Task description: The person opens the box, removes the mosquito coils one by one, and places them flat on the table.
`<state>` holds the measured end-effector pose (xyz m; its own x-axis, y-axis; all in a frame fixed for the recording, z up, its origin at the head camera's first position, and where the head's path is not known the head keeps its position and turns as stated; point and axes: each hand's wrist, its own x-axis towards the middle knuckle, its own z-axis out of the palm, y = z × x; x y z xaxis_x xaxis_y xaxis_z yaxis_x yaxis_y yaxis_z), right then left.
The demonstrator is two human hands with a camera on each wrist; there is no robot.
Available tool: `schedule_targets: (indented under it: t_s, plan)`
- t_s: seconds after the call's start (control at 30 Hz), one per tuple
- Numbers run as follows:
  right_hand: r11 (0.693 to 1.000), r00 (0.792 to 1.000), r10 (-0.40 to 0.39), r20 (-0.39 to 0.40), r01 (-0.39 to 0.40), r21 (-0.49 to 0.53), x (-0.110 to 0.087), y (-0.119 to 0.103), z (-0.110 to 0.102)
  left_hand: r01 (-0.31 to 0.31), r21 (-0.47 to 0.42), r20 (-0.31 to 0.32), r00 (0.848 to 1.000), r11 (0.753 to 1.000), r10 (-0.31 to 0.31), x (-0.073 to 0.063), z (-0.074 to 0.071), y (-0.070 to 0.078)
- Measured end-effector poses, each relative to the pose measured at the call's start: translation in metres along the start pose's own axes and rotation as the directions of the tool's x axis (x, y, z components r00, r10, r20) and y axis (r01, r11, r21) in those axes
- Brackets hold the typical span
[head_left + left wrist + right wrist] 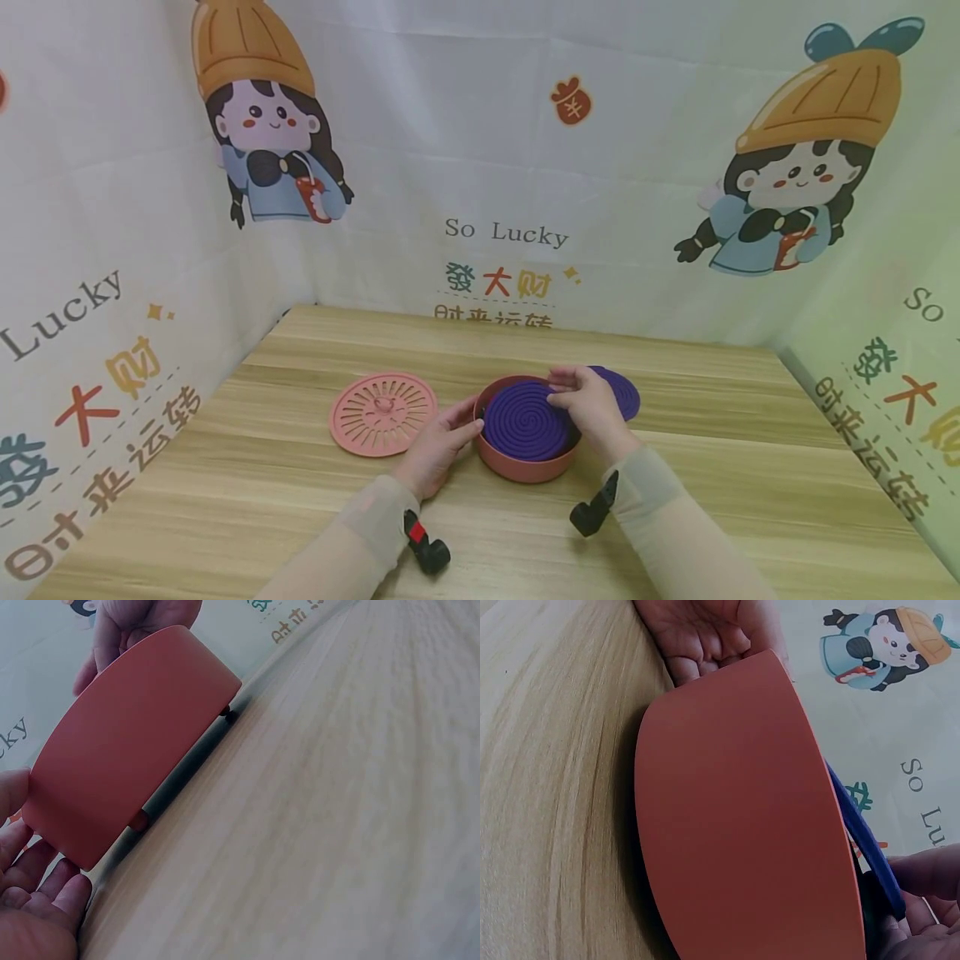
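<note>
A purple mosquito coil lies tilted at the mouth of a round salmon-pink coil box, one edge raised above the rim. My right hand pinches that raised edge, thumb on top; the right wrist view shows the coil leaning out of the box. On the opposite side my left hand grips the box, thumb at the rim and fingers against the wall. Small feet show under the box in the left wrist view. The inside of the box is mostly hidden by the coil.
Left of the box a pink slotted lid with a small central knob lies flat on the wooden table. Another purple coil lies behind my right hand, partly covered by it. Printed cloth hangs behind and at both sides.
</note>
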<state>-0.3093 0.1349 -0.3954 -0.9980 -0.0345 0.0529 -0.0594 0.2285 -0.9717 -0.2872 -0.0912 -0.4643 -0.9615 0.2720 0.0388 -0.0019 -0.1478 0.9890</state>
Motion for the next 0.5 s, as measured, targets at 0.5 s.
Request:
schedule_targets:
  t_s: [0.5]
  plan:
    - [0.989,0.992,0.120,0.039,-0.123,0.079,0.0012,-0.0009,-0.0012,0.000,0.005,-0.007,1.000,1.000,0.000,0.0009,-0.0004,-0.0014]
